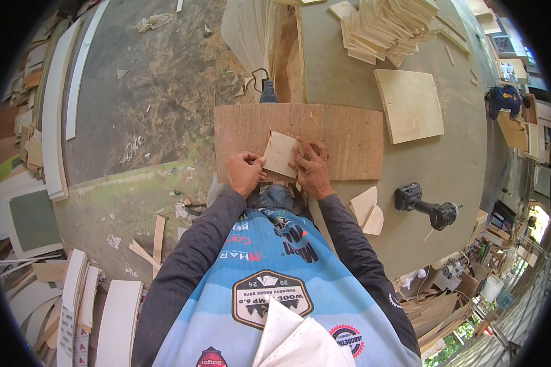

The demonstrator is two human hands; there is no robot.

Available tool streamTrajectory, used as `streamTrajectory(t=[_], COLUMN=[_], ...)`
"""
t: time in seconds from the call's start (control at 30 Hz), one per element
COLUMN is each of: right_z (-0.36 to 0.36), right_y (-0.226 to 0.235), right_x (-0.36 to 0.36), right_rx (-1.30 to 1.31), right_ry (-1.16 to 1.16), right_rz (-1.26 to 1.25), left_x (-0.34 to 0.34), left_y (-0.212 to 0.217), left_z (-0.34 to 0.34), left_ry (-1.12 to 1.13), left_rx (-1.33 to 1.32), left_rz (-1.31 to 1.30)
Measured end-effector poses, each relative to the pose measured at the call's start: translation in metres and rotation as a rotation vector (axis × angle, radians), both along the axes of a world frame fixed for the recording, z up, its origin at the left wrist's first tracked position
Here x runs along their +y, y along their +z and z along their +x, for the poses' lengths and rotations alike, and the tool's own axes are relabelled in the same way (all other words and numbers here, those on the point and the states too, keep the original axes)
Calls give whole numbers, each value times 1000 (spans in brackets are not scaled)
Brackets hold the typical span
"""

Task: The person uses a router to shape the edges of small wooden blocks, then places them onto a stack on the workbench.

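A small light plywood square [281, 153] lies slightly turned on a brown wooden board [352, 137] in front of me. My left hand [245, 171] is closed, its thumb and fingertips pinching the square's left edge near the lower corner. My right hand [314, 168] grips the right edge, with its bent fingers over the top face. Beyond the board's far edge, a dark blue power tool end [267, 92] with a black cord sticks out; the rest of it is hidden beneath the board.
On the right bench lie a larger plywood square [410, 105], stacked thin panels [386, 27], a cordless drill [425, 207] and rounded offcuts [367, 211]. White wood pieces [303, 345] rest against my shirt. Sawdust [171, 79] and long strips [58, 110] are at left.
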State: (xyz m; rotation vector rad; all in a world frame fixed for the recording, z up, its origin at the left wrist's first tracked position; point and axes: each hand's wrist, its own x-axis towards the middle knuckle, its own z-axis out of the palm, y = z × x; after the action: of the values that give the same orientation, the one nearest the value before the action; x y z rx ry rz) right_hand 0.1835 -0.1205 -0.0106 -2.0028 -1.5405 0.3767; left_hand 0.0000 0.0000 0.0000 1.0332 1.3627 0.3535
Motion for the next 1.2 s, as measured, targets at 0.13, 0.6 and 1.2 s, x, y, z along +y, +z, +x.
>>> streamTrajectory(t=[0.13, 0.6, 1.2], right_z=[-2, -4, -8], right_y=[1, 0, 0], right_x=[-1, -1, 1], right_rx=[1, -10, 19], right_ry=[-18, -12, -39], right_rz=[5, 14, 16], left_x=[-2, -2, 2], left_y=[3, 1, 5], left_z=[1, 0, 1], left_ry=[3, 6, 8], left_rx=[-1, -20, -18], left_rz=[-2, 19, 9])
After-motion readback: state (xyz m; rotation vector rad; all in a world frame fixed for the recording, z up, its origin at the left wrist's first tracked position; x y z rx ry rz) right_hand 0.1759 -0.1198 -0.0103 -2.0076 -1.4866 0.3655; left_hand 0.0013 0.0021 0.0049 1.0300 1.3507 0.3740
